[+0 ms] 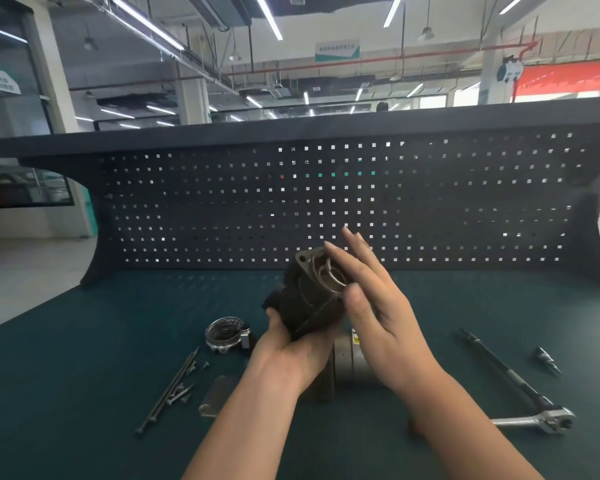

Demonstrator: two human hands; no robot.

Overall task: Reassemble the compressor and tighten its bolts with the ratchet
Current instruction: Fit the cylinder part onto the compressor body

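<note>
The left hand (pixel 291 351) gripped the dark compressor housing (pixel 309 292) from below, lifted above the green bench (pixel 84 341). The right hand (pixel 378 306) was open, fingers spread against the housing's right side. The ratchet (pixel 534 419) lay well right of the housing, long bolts (pixel 170 386) to its lower left.

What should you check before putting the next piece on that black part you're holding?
1. Black housing held firmly in the left hand: ok.
2. Right hand free: ok, open beside the housing.
3. Inside of the housing clean: cannot tell.
4. Round cover within reach on the mat: ok.
5. Long bolts ready: ok, lying left.
6. Ratchet ready: ok, lying right.
</note>
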